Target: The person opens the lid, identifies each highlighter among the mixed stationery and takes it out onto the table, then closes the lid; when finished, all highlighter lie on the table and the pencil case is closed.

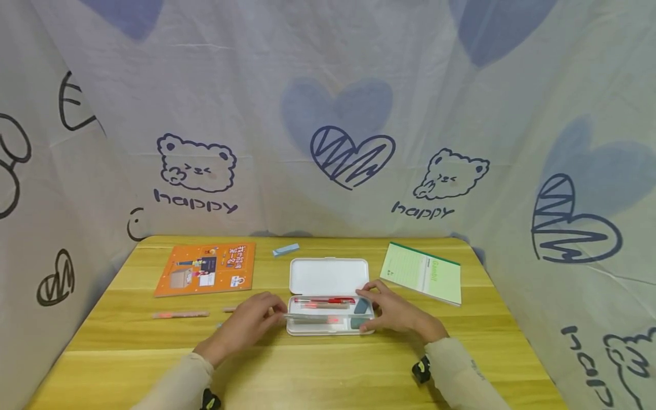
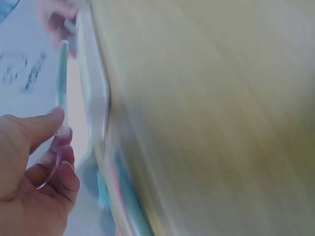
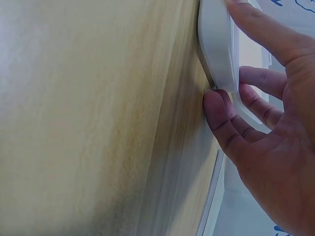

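Note:
A white pencil case [image 1: 328, 277] lies on the table with its lid folded back. Inside are a red pen [image 1: 338, 300], a pen with a pinkish-orange part [image 1: 328, 306] and a teal block [image 1: 361, 306] at the right end. Between thumb and fingers, my left hand [image 1: 254, 319] pinches a slim translucent pen [image 2: 62, 73], which crosses over the case's near side in the head view. My right hand [image 1: 394, 310] grips the case's right end, its thumb at the near corner and fingers at the far side; the right wrist view shows the fingers [image 3: 221, 115] curled about that end.
To the left lie an orange booklet [image 1: 205, 270] and a pinkish pen [image 1: 181, 314]. A short stick end [image 1: 229, 310] pokes out beside my left hand. Behind the case is a light blue bar [image 1: 286, 250], and a green notepad [image 1: 422, 273] lies at the right.

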Demonstrator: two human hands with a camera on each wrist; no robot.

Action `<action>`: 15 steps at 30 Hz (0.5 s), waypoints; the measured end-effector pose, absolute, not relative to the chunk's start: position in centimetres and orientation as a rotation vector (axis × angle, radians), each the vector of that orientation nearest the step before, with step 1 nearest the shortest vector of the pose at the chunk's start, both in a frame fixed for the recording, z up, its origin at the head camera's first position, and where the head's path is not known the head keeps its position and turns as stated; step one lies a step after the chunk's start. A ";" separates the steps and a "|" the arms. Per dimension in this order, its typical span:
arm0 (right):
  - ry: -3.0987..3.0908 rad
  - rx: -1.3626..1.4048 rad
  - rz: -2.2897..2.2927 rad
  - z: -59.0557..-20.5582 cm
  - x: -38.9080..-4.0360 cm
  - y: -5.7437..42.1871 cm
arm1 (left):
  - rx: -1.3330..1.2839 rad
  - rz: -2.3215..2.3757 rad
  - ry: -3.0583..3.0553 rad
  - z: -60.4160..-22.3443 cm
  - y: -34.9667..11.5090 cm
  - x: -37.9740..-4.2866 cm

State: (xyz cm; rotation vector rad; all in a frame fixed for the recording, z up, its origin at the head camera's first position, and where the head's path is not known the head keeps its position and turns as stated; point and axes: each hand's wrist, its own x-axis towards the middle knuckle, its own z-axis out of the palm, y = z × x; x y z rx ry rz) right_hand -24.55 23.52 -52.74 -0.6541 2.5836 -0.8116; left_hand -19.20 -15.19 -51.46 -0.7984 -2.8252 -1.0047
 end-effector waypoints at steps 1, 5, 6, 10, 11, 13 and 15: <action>2.582 -0.653 -0.813 -52.7 -24.5 23.5 | -0.769 -1.006 -2.825 -51.3 -16.2 -19.2; 2.583 -0.650 -0.811 -52.7 -24.4 23.5 | -0.609 -0.986 -2.853 -50.3 -21.0 -18.6; 2.582 -0.651 -0.813 -52.6 -24.4 23.5 | -0.582 -0.973 -2.855 -50.2 -22.4 -18.4; 2.587 -0.662 -0.808 -52.5 -24.5 23.4 | -0.446 -0.907 -2.906 -49.7 -27.7 -17.4; 2.588 -0.665 -0.805 -52.5 -24.4 23.4 | -0.420 -0.881 -2.911 -49.8 -28.9 -17.0; 2.587 -0.663 -0.798 -52.5 -24.4 23.4 | -0.382 -0.843 -2.922 -50.0 -31.2 -16.3; 2.584 -0.657 -0.797 -52.5 -24.4 23.5 | -0.363 -0.809 -2.919 -50.5 -33.1 -15.6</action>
